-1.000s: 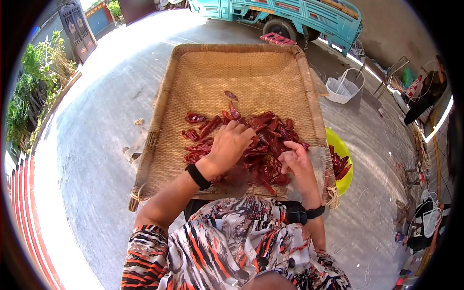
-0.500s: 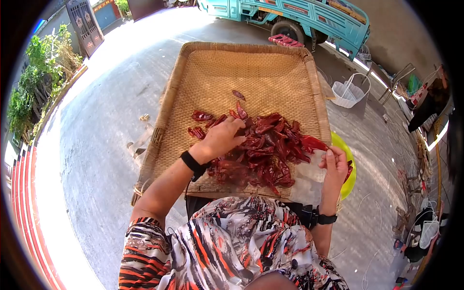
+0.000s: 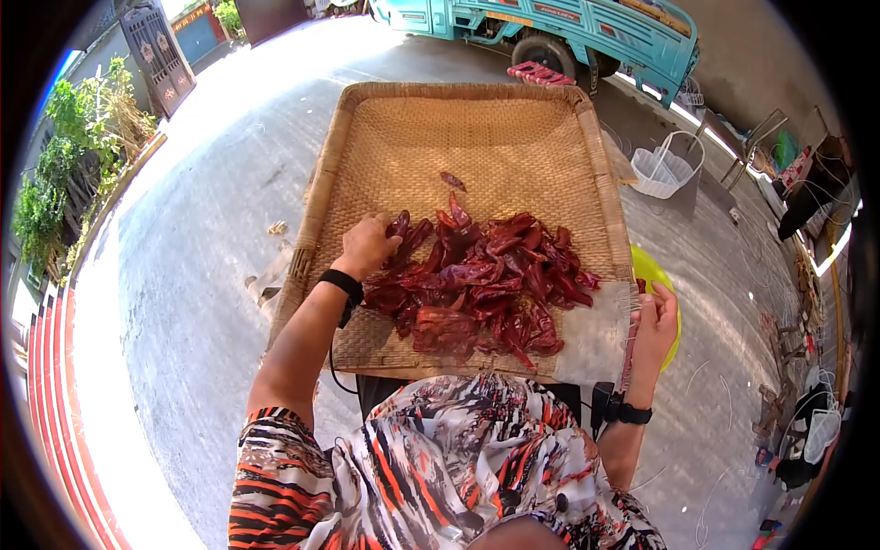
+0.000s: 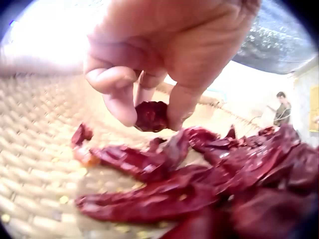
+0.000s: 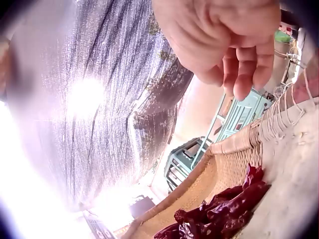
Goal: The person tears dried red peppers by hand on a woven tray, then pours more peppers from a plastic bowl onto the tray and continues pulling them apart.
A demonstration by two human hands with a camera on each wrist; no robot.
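Observation:
Dried red chillies (image 3: 486, 275) lie heaped on the woven tray (image 3: 467, 119). At the heap's left edge, my left hand (image 3: 365, 246) pinches one; the left wrist view has this chilli (image 4: 152, 116) between thumb and fingers of the hand (image 4: 164, 55), just above others (image 4: 149, 199). Past the tray's right rim, my right hand (image 3: 653, 328) hangs beside the yellow bowl (image 3: 653, 266). In the right wrist view the fingers of that hand (image 5: 229, 45) droop loosely, with no chilli visible in them. The hand partly hides the bowl.
A pale cloth patch (image 3: 591, 335) covers the tray's front right corner. A white basket (image 3: 662, 172) stands on the ground to the right, and a turquoise cart (image 3: 614, 41) is beyond the tray. Cords and clutter lie at far right.
My left hand has moved left across the heap to its edge and grips a chilli. My right hand carried a chilli rightward over the rim, and its fingers have since loosened.

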